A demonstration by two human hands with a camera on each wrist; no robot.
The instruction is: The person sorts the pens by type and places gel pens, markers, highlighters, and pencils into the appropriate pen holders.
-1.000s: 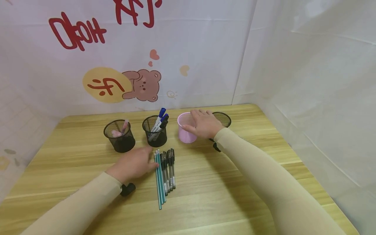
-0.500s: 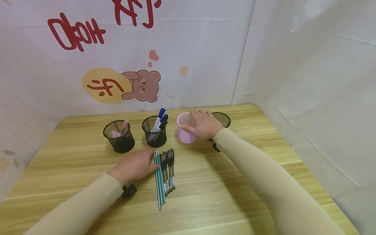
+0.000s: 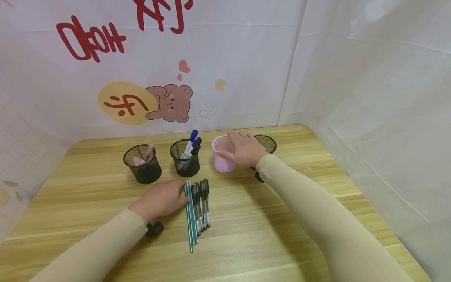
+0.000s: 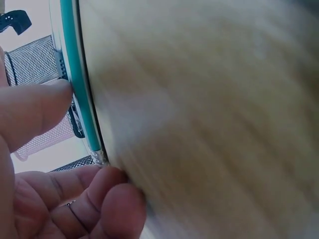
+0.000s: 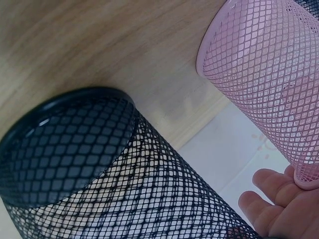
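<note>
In the head view, my left hand [image 3: 160,200] rests by several teal pencils [image 3: 190,219] lying on the table. The left wrist view shows its thumb [image 4: 42,102] touching a pencil's side, with bent fingers [image 4: 117,204] at the metal-capped end. Several black-capped gel pens [image 3: 202,205] lie alongside. My right hand [image 3: 246,150], fingers extended, is over the rim of a pink mesh pen holder [image 3: 222,163]. A black mesh pen holder [image 3: 266,143] stands partly hidden behind that hand. From the right wrist, fingertips [image 5: 269,184] show at the pink rim.
A black mesh holder [image 3: 148,175] at the left contains pink items. Another black mesh holder [image 3: 188,168] beside it has blue- and black-capped markers [image 3: 192,145]. A white printed curtain [image 3: 246,78] borders the wooden table [image 3: 246,243] at the back and sides.
My left hand has shifted slightly right and down against the pencils, then stayed nearly still. The right hand keeps its place at the pink holder.
</note>
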